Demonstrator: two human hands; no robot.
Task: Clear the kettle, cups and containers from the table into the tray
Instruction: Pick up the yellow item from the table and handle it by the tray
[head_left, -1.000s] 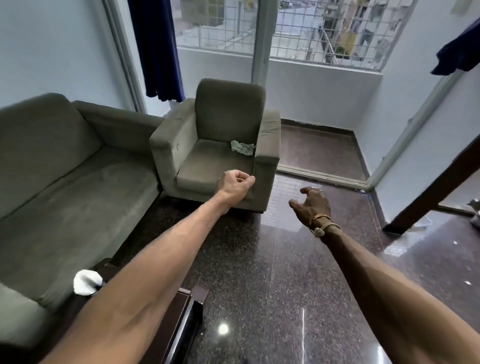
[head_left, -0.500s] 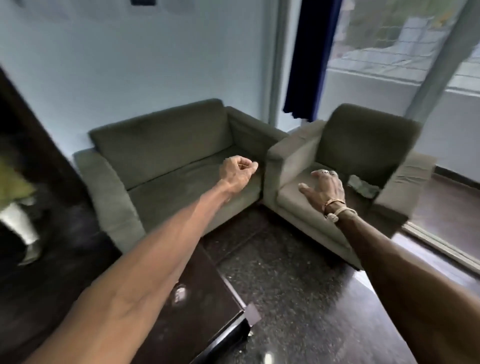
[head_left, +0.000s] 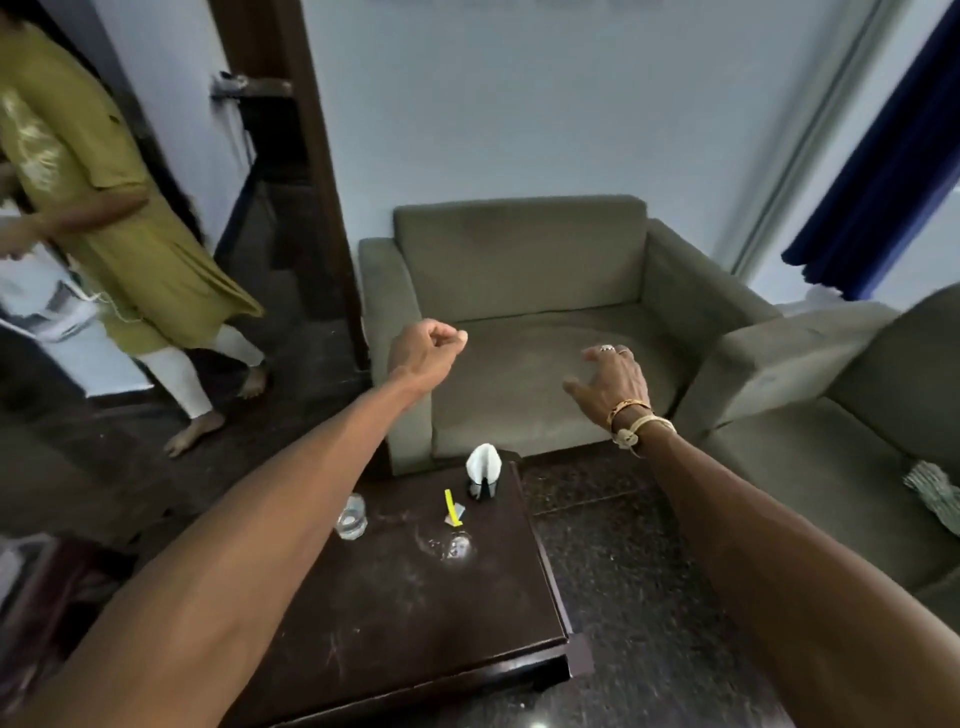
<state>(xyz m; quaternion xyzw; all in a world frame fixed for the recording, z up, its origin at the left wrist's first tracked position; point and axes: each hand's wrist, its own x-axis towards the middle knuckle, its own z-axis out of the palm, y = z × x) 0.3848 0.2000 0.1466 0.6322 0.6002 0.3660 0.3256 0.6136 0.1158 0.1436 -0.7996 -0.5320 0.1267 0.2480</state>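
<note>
The left hand (head_left: 427, 349) is held out in the air above the front edge of the sofa seat, its fingers curled into a fist with the thumb laid against the forefinger, and nothing shows inside it. The right hand (head_left: 614, 382) hangs level with it and well apart from it, palm down, fingers loosely spread and holding nothing; rings sit on two fingers and bangles (head_left: 636, 415) circle the wrist. Both forearms reach out over a dark wooden table (head_left: 415, 634), and neither hand touches anything on it. Near the table's far left side, just beside the left forearm, stands a clear glass (head_left: 352, 517), upright. To its right, nearer the middle, is a second clear glass (head_left: 455, 545), too blurred to say whether it stands or lies on its side. Just behind that one lies a yellow strip (head_left: 451, 508) on a small scrap of paper, and at the far edge a black holder with a white napkin (head_left: 484, 467) stands upright. Beyond the table is a grey-green sofa (head_left: 519, 270) against a pale wall; a matching armchair (head_left: 810, 374) is on the right, with a crumpled cloth (head_left: 935, 493) on its seat. A blue curtain (head_left: 898, 156) hangs in the upper right corner. On the left, by a dark door (head_left: 280, 156), a barefoot person in a yellow-green tunic (head_left: 104, 218) is in mid-step.
</note>
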